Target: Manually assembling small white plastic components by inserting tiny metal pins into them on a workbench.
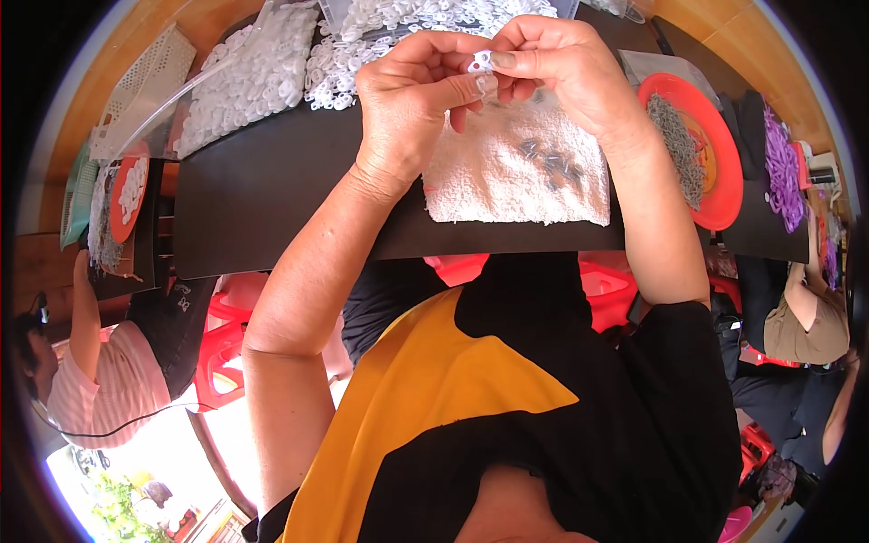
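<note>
My left hand (pixel 407 95) and my right hand (pixel 575 77) meet at the far side of the table, fingertips pinched together. Between them is a small white plastic piece (pixel 481 61) with dark round spots or holes in it. The right thumb presses on its right side, while the left fingers grip it from the left and below. Under the hands lies a white terry towel (pixel 471 181). Several small grey, shiny parts (pixel 552 165) are scattered on the towel, too small to make out exactly.
Beyond my hands is a heap of white plastic pieces (pixel 335 72), with a full clear bag (pixel 249 81) left of it. At right, a red plate (pixel 724 195) bears small grey parts (pixel 674 149), near purple pieces (pixel 783 172). People sit on both sides of the dark table (pixel 272 208).
</note>
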### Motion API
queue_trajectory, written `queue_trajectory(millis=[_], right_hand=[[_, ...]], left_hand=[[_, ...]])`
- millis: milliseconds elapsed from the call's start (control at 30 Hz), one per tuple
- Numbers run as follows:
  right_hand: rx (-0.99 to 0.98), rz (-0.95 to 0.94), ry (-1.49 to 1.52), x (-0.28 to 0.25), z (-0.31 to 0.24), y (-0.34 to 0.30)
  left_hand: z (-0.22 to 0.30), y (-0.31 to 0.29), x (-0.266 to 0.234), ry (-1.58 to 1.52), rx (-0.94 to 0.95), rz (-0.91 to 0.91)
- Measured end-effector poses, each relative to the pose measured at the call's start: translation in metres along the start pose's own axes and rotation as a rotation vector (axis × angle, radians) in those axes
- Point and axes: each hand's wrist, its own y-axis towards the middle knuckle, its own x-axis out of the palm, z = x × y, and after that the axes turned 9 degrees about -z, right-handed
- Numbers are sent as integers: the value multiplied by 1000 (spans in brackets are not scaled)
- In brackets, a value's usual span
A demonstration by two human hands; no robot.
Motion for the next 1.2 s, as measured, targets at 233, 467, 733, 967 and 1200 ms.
queue_trajectory(millis=[233, 467, 733, 967, 1200], right_hand=[[9, 7, -24, 9, -1, 0], [38, 32, 48, 7, 4, 0], [82, -37, 189, 3, 2, -2], [94, 20, 230, 11, 1, -4], [69, 34, 289, 19, -8, -7]], left_hand=[[6, -3, -2, 99, -68, 8], [3, -1, 3, 89, 13, 21], [4, -7, 4, 262, 54, 0], [1, -6, 3, 329, 124, -18], [2, -10, 5, 297, 205, -25]])
